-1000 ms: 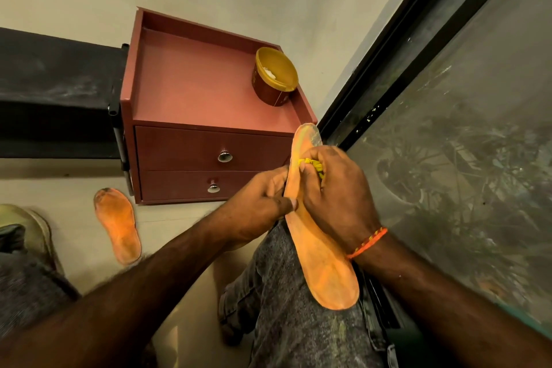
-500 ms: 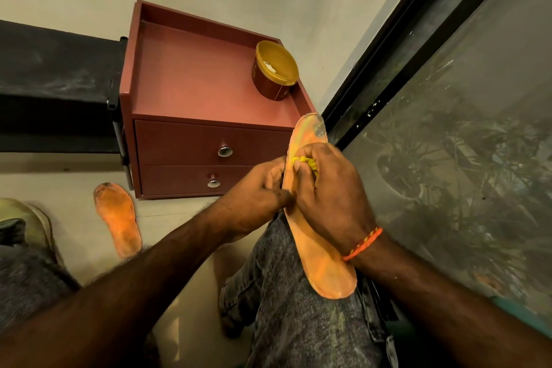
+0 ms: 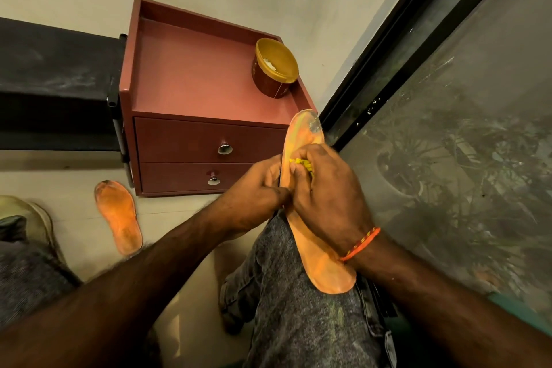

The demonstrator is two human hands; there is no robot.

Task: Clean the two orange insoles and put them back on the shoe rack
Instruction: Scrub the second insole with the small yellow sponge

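Observation:
One orange insole (image 3: 324, 270) lies along my right thigh, its toe end pointing at the cabinet. My left hand (image 3: 254, 193) grips its left edge near the middle. My right hand (image 3: 325, 188) presses a small yellow cloth (image 3: 301, 164) onto the insole's upper half, fingers curled round the cloth. A second orange insole (image 3: 118, 215), dirty, lies flat on the floor to the left, in front of the cabinet's corner. The black shoe rack (image 3: 56, 89) stands at the far left against the wall.
A red-brown two-drawer cabinet (image 3: 197, 84) stands ahead, with an open yellow-rimmed tub (image 3: 274, 69) on its top at the right. A dark-framed glass door (image 3: 448, 128) runs along the right. A pale shoe (image 3: 35, 218) sits at the left edge.
My right hand with the cloth has slid up the insole toward the toe end. The left hand keeps its grip on the edge.

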